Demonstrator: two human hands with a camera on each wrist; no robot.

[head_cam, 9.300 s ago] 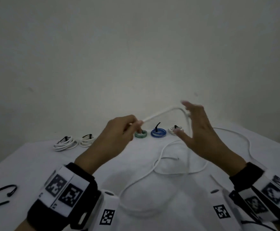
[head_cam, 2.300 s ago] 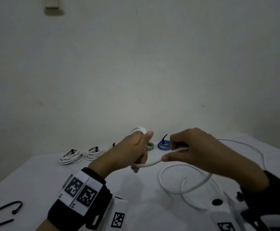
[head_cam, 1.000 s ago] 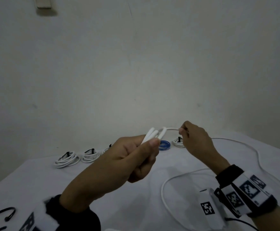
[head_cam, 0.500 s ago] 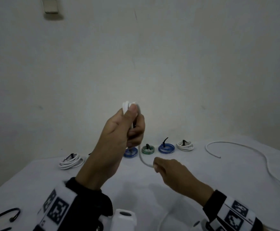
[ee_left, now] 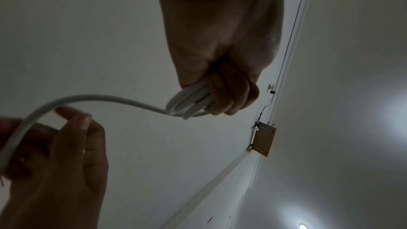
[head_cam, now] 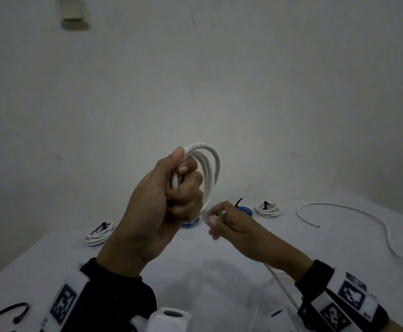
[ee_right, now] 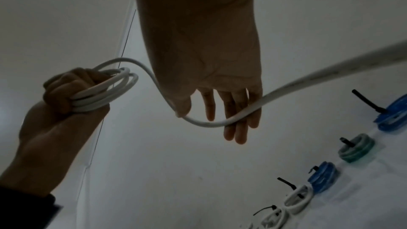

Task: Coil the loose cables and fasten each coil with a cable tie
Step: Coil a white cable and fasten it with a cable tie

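**Mid-coil, tie not yet on**

Near edge: loose tie point(head_cam: 4, 312) lying on table point(head_cam: 195, 295), untouched.

Left hand point(head_cam: 162, 207) raised, clenched round coil point(head_cam: 207, 173); several turns pinned under thumb and curled fingers point(ee_left: 231, 93). Right hand point(head_cam: 231, 224) just below and right of it, guiding cable point(ee_right: 220, 123): fingers point(ee_right: 240, 124) nearly straight, cable draped over them and held against thumb, looks like a light grip only. Free length running down past right wrist, then looping away across table point(head_cam: 363, 214).

Next, probably: another wrap up and over into left hand, keeping turns same size, then repeat until tail is used up. Tie after that.

Far edge: row of finished coils point(head_cam: 267, 209), white, blue and green, each already tied.
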